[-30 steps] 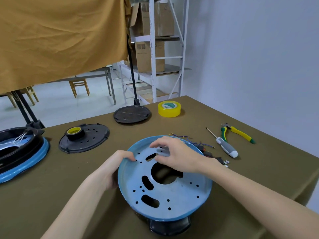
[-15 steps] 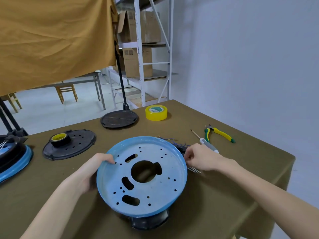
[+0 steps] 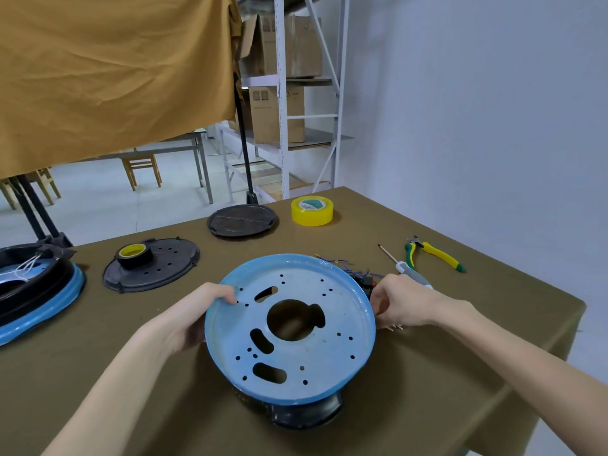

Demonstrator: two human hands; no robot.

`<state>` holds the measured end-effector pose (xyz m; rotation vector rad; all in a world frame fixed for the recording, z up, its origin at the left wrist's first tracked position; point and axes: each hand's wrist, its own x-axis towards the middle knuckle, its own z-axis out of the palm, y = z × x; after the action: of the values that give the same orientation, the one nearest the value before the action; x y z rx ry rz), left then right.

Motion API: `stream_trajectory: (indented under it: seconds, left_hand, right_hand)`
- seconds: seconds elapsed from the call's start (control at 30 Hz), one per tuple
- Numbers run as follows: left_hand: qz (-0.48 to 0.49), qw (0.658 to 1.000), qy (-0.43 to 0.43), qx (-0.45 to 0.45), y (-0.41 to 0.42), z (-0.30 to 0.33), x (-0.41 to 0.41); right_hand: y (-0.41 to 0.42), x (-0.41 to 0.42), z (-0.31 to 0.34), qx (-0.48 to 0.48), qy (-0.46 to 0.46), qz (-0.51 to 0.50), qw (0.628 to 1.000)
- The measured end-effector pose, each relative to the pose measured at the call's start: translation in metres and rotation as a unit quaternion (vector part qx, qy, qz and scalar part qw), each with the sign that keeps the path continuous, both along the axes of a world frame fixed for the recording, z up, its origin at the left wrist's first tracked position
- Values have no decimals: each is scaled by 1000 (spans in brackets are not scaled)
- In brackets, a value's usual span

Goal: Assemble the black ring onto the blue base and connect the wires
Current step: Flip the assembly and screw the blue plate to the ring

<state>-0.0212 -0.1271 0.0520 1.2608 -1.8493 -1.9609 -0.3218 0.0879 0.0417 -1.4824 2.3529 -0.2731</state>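
Observation:
The blue base, a round plate with a big centre hole and several slots, is tilted up toward me. The black ring shows under its near edge, resting on the table. My left hand grips the plate's left rim, thumb on top. My right hand is at the right rim, fingers curled around small parts behind the plate; what they pinch is hidden. A bundle of blue wires and a black connector lies just behind the plate.
A screwdriver and green-yellow pliers lie to the right. Yellow tape and a black disc sit at the back. A black perforated cover with a small tape roll and a second blue-black assembly are left.
My right hand left the top of the blue base and went to its right rim by the wires. The view shifted; the left hand kept its hold on the rim.

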Motion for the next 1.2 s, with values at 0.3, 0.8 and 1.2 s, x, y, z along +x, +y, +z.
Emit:
stream_trajectory:
  seconds: [0.3, 0.8, 1.2]
  left_hand:
    - [2, 1000, -4, -12, 1, 0, 0]
    - [-21, 1000, -17, -15, 6, 1, -6]
    - [-17, 1000, -5, 21, 6, -2, -9]
  right_hand:
    - [-2, -2, -1, -70, 18, 7, 997]
    - [-92, 106, 42, -418, -256, 50, 870]
    - [-125, 125, 9, -388, -147, 115, 903]
